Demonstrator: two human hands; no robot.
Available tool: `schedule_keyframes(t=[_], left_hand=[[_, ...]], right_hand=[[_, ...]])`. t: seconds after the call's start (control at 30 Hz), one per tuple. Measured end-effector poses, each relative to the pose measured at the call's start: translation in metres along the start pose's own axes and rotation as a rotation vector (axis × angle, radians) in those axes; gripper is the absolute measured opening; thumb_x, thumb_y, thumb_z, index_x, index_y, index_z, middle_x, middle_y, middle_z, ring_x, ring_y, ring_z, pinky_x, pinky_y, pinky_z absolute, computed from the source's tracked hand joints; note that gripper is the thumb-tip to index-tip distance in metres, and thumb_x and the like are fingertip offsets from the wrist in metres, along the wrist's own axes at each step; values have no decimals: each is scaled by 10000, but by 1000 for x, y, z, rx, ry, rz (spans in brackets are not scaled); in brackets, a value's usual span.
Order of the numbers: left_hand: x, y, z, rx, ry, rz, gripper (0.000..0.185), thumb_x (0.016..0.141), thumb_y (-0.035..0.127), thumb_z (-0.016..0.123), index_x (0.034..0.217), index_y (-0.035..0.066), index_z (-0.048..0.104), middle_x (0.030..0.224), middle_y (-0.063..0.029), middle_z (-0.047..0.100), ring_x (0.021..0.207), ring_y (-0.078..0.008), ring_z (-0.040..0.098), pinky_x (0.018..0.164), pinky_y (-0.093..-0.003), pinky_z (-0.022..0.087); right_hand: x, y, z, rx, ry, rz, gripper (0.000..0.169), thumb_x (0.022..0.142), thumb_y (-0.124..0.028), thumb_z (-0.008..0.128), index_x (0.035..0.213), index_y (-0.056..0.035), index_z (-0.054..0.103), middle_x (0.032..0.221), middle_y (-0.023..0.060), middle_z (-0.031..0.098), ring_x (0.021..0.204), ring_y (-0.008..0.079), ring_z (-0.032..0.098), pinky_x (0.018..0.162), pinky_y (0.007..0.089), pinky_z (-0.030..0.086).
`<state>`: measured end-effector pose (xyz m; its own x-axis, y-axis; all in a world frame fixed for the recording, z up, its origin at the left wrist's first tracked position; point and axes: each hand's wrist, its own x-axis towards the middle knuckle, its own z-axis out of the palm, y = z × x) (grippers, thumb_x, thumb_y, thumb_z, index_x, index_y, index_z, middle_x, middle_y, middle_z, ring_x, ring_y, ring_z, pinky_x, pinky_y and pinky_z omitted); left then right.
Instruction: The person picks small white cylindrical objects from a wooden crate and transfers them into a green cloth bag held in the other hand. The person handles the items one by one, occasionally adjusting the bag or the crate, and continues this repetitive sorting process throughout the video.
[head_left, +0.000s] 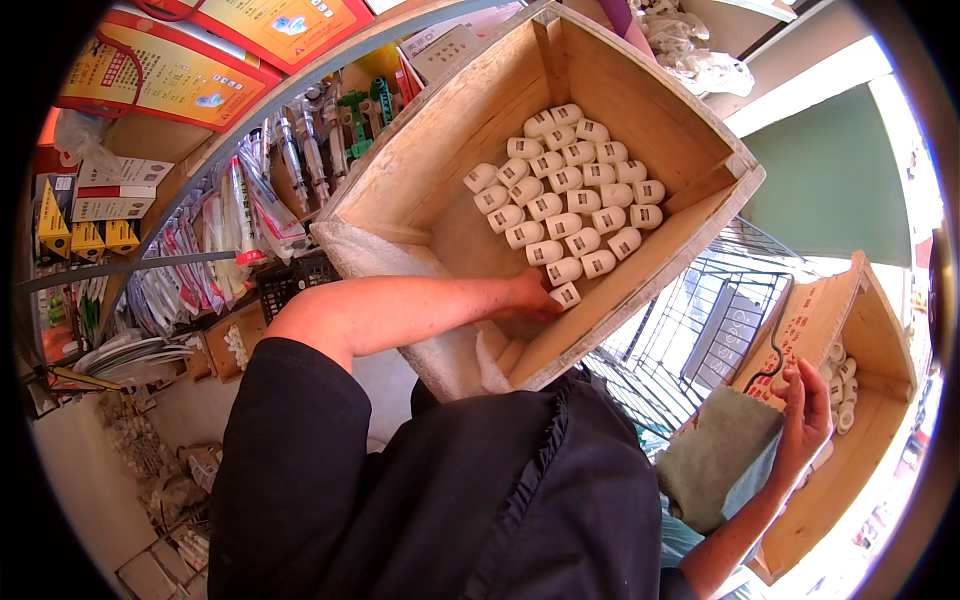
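Observation:
A large wooden box (375, 187) lies tilted in front of me, with padding over its near left edge. Rows of white rounded plastic pieces (582, 202), each with a small dark label, stand on its floor. My left hand (537, 294) reaches into the box, its fingers against the white piece (565, 296) nearest me; the fingertips are partly hidden. Out to the right, my right hand (807, 412) is raised beside a second wooden box (862, 330), fingers bent and no object visible in them. That box holds more white pieces (841, 382). A grey-green cloth (712, 450) hangs by its near side.
A black wire basket (660, 330) stands between the two boxes. At the left are shelves with packaged tools (296, 150), red-and-yellow boxes (165, 75) and a black plastic crate (296, 283). A green panel (832, 180) is at the upper right.

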<state>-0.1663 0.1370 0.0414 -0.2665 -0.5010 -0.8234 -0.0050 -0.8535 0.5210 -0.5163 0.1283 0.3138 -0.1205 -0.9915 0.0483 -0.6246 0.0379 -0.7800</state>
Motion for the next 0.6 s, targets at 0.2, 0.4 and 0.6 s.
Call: schedule_keyframes(t=[0.2,0.4,0.6], left_hand=[[-1,-3,-3,-39,-23,5,371,804,36,724,1148,-25,597,1040,-124,654,898,-227,671,753,-305,586],[8,4,-11,-9,-185,29,603,731,55,795,1247,22,486,1064,-149,630,900,-267,662,694,-378,582],[4,8,-34,62,-407,38,601,786,192,773,1297,21,506,1140,-96,632,999,-178,627,833,-338,540]], right_hand=[[1,-2,2,-10,-7,10,209,926,-71,617,1120,-7,662,924,55,677,751,79,596,692,203,479],[-1,-4,-15,-15,70,26,208,929,-66,612,1124,-12,658,938,58,676,757,82,596,687,200,476],[5,-20,-56,-108,243,-27,208,928,-68,612,1124,-13,657,945,50,672,780,91,592,716,213,483]])
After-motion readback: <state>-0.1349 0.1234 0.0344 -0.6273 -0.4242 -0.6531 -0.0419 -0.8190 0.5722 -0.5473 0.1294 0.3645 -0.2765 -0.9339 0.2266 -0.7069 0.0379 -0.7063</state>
